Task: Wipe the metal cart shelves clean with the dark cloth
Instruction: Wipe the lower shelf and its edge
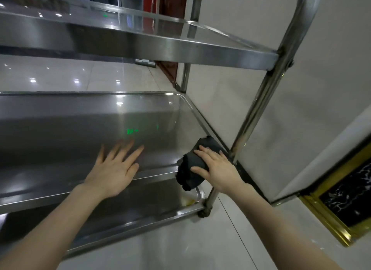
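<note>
Glossy tile floor [60, 75], white wall [321, 89], steel cart [180, 48] with stacked shelves, head view. Left hand [112, 169] flat, fingers [133, 154] straight and spread over middle shelf [80, 129], holding nothing; contact unclear. Right hand [218, 169] grips bunched dark cloth [190, 175], fingers on top, thumb curled against its side, at that shelf's near right corner beside post [260, 101]. Lower shelf [140, 199] beneath
</note>
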Demonstrator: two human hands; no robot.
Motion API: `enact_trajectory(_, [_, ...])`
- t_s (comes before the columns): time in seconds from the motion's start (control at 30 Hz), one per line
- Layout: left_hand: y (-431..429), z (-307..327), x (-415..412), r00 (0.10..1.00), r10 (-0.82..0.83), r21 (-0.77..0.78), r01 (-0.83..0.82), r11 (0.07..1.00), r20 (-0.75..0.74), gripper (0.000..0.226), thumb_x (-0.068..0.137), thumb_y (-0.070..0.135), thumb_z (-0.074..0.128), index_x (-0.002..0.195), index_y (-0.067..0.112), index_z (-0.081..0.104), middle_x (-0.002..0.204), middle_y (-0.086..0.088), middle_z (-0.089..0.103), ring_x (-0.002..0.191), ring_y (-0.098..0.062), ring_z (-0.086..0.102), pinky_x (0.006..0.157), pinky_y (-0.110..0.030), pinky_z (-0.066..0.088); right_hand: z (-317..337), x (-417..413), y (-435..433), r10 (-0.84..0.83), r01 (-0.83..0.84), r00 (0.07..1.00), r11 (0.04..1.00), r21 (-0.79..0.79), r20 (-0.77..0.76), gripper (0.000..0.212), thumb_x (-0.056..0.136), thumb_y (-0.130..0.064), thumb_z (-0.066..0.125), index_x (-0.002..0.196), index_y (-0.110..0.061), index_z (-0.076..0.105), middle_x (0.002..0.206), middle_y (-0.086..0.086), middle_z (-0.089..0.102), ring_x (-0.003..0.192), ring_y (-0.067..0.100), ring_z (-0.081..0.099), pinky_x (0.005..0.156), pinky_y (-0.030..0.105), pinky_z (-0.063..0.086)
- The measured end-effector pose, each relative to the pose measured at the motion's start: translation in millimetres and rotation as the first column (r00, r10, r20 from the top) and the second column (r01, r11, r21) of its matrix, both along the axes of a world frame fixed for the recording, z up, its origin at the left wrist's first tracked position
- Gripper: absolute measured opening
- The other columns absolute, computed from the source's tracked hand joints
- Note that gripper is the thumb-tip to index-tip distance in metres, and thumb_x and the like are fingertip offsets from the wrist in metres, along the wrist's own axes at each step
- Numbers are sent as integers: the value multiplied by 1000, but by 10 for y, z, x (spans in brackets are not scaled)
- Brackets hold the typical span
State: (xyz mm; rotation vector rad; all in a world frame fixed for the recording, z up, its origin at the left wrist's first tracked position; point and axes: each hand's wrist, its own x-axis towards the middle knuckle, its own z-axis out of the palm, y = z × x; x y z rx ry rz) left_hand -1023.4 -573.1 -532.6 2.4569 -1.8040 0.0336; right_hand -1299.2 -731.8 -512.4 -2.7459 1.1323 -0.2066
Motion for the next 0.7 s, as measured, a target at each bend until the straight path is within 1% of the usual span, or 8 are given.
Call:
enact_trajectory(0.07, [17,-5,8,1000,-23,15,23,1000,-11,54,99,49,10,150,45,-8,163,12,-8,149,-17,-13,120,-52,-4,43,128,-105,-44,45,999,995,91,-8,59,99,-60,30,152,-34,28,162,-10,16,150,13,11,121,40,4])
enact_trajectory(0.17, [38,19,-3,999,-37,29,37,999,-20,53,99,49,8,151,45,-5,162,12,-8,149,-16,-15,120,-51,-5,110,368,-363,-118,135,987,979,153,-113,61,101,-56,30,155,-29,21,164,-3,8,151,20,6,119,47,4])
enact_trajectory(0.3, [54,30,-24,1000,-23,26,23,999,-4,53,99,48,5,150,46,-6,162,15,-8,149,-14,-16,120,-50,-5,129,725,-815,-190,204,976,967,153,-103,64,101,-57,27,156,-29,13,165,-5,1,151,19,-2,119,50,-3])
enact_trajectory(0.37, [63,10,-33,1000,-15,-4,15,1000,3,54,96,51,-2,150,47,-7,162,16,-8,148,-13,-16,121,-49,-4,166,922,-1084,-195,207,976,969,137,-100,67,99,-60,28,156,-29,14,164,-6,2,151,17,-2,120,50,-2])
enact_trajectory(0.43, [63,-2,-27,1000,-13,-26,13,1000,2,65,85,56,-13,149,47,-7,162,17,-5,148,-11,-14,121,-47,-3,202,1111,-1319,-186,196,979,971,134,-81,71,97,-65,30,156,-29,16,164,-7,5,151,17,0,120,52,2])
enact_trajectory(0.5, [65,11,-31,1000,9,-28,-9,1000,-12,73,79,59,-16,150,47,-5,162,17,-1,149,-11,-13,121,-46,-3,215,1245,-1405,-181,187,981,975,118,-67,75,93,-70,32,155,-28,21,164,-7,8,151,17,2,120,54,3])
enact_trajectory(0.6, [74,49,-43,999,42,-2,-42,999,-12,74,77,61,-13,150,46,-6,162,16,0,149,-11,-13,121,-44,-4,173,1126,-1150,-120,127,990,988,91,-75,74,91,-72,35,153,-33,26,163,-9,12,151,17,6,120,54,0])
enact_trajectory(0.7, [110,86,-66,997,77,17,-77,997,-2,72,80,62,-6,151,46,-4,162,16,0,149,-12,-13,120,-43,-5,-7,687,-643,13,-14,1000,998,63,4,73,87,-75,32,151,-40,28,162,-12,14,150,16,9,118,53,0])
